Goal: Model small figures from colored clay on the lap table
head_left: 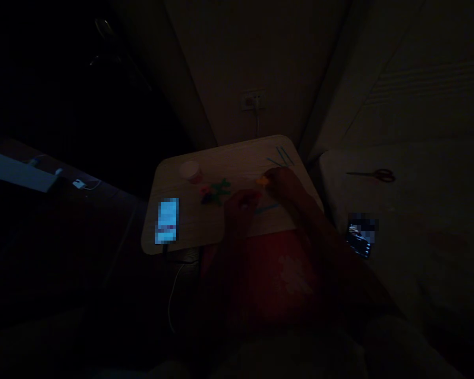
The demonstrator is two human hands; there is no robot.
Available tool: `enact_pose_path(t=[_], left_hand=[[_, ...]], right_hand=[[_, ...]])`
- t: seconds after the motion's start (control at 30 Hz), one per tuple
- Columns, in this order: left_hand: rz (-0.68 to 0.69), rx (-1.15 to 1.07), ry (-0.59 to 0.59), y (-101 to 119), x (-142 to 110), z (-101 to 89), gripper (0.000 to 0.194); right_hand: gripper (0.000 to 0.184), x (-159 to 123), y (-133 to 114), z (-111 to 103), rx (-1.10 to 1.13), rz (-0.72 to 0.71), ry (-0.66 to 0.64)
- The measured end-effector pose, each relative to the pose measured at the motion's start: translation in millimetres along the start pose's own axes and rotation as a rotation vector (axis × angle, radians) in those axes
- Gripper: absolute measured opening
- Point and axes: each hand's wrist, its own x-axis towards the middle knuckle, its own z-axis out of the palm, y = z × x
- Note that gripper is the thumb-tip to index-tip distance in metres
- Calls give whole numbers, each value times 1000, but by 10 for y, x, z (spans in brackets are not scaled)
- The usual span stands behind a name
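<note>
In dim light, both hands work close together over a small wooden-topped table [173, 208]. My right hand [282, 181] is closed, pinching a small orange piece [262, 181]. My left hand [237, 208] has its fingers curled round a small reddish piece [255, 197], whose shape is too dark to make out. Left of my hands lies a green branching piece [221, 190], touching or close to a small red piece [205, 189] and a dark one [207, 199]. A blue strip [268, 208] lies just below my hands, and several thin blue strips [284, 155] lie beyond my right hand.
A whitish cup [190, 171] stands at the table's back left. A lit phone [167, 221] lies at the front left, with a cable below. On the pale surface to the right are scissors [379, 175] and another lit phone [359, 239]. A wall socket [253, 100] holds a plug.
</note>
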Motion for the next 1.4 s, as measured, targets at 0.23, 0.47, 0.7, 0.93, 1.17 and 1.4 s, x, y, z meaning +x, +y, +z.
enact_pose_path(t=[0.23, 0.47, 0.7, 0.93, 1.17, 1.4], left_hand=[[-165, -195, 105, -90, 13, 54, 37], [-101, -161, 166, -99, -41, 86, 31], [-86, -127, 140, -172, -41, 121, 31], [-32, -75, 114, -163, -40, 102, 30], [19, -35, 73, -200, -32, 81, 28], [70, -21, 36, -175, -25, 61, 27]], right_hand=[[57, -305, -83, 135, 698, 93, 149], [48, -547, -192, 369, 1100, 247, 189], [50, -555, -161, 414, 1077, 227, 194], [46, -553, -158, 412, 999, 179, 190], [43, -543, -179, 396, 972, 160, 174], [44, -548, -180, 394, 948, 133, 175]])
